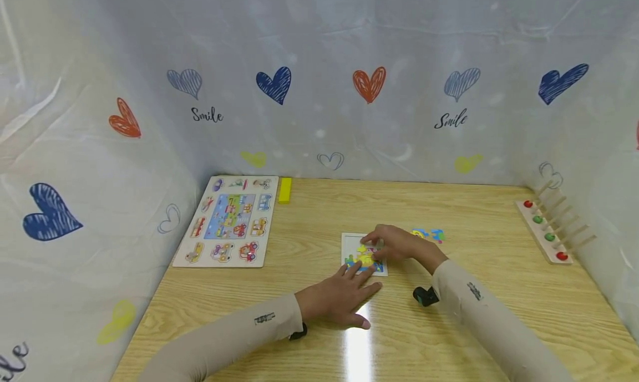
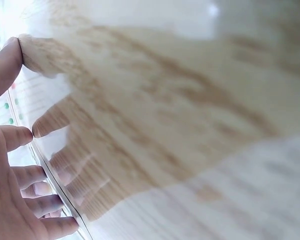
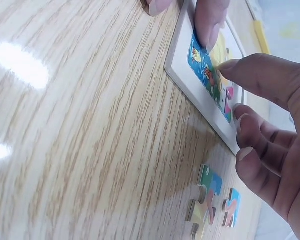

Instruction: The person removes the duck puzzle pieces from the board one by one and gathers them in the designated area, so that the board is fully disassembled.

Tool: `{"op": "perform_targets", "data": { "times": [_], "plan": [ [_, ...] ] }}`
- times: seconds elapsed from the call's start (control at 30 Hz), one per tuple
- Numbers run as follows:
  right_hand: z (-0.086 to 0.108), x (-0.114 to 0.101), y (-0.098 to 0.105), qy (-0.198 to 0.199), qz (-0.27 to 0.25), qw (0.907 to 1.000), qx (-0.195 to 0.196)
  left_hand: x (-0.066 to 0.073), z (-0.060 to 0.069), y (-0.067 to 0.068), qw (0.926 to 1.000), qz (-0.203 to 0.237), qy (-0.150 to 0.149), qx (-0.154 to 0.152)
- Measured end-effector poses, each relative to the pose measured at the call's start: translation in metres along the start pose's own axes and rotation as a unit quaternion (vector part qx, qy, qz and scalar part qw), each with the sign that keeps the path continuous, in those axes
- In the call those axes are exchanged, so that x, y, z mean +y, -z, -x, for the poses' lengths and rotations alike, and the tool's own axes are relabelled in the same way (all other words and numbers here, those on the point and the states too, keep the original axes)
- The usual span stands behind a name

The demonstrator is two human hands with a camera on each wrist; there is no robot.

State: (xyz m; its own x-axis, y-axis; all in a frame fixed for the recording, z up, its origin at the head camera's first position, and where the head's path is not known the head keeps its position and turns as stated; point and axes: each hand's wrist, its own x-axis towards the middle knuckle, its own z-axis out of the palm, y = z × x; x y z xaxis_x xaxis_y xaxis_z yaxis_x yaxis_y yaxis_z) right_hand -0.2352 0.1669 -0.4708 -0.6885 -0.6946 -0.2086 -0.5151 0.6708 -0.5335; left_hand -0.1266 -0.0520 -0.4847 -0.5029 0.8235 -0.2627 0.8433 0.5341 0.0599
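Note:
A small white-framed jigsaw tray (image 1: 344, 248) lies mid-table, partly filled with colourful pieces (image 3: 202, 65). My left hand (image 1: 344, 296) is spread flat, its fingertips resting on the near edge and the pieces; in the left wrist view the hand (image 2: 15, 190) shows straight fingers along the frame. Over the tray's right side is my right hand (image 1: 396, 243), thumb and bent fingers touching the pieces. In the right wrist view the thumb of that hand (image 3: 275, 115) presses on the picture; whether a piece is pinched under the fingers is hidden.
Loose puzzle pieces (image 1: 437, 235) lie just beyond my right wrist, also in the right wrist view (image 3: 232, 207). A larger vehicle puzzle board (image 1: 182, 254) is at the left, with a yellow block (image 1: 284, 191) beside it. A wooden peg rack (image 1: 549, 239) stands at the right.

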Motion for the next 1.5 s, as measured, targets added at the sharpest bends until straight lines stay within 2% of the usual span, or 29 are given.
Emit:
{"op": "perform_targets", "data": {
  "times": [0.43, 0.67, 0.87, 1.23, 1.5],
  "plan": [
    [-0.0061, -0.0030, -0.0005, 0.010, 0.014, 0.9999, 0.001, 0.0006, 0.0005, -0.0011, 1.0000, -0.004, 0.006, 0.000],
    [-0.0072, -0.0039, -0.0010, 0.008, -0.023, 0.9997, 0.001, 0.0004, 0.0013, -0.0016, 0.9993, -0.028, 0.002, 0.023],
    [-0.0072, -0.0018, -0.0017, 0.013, -0.063, 0.9979, -0.003, 0.0004, 0.0014, -0.0008, 0.9994, -0.027, 0.002, 0.022],
    [-0.0083, 0.0024, -0.0071, 0.023, -0.084, 0.9960, 0.020, 0.0003, 0.0012, -0.0015, 0.9996, -0.017, -0.001, 0.024],
    [-0.0081, 0.0024, -0.0084, 0.043, -0.126, 0.9905, 0.035, -0.0003, 0.0016, -0.0020, 0.9997, -0.007, -0.001, 0.022]
  ]
}}
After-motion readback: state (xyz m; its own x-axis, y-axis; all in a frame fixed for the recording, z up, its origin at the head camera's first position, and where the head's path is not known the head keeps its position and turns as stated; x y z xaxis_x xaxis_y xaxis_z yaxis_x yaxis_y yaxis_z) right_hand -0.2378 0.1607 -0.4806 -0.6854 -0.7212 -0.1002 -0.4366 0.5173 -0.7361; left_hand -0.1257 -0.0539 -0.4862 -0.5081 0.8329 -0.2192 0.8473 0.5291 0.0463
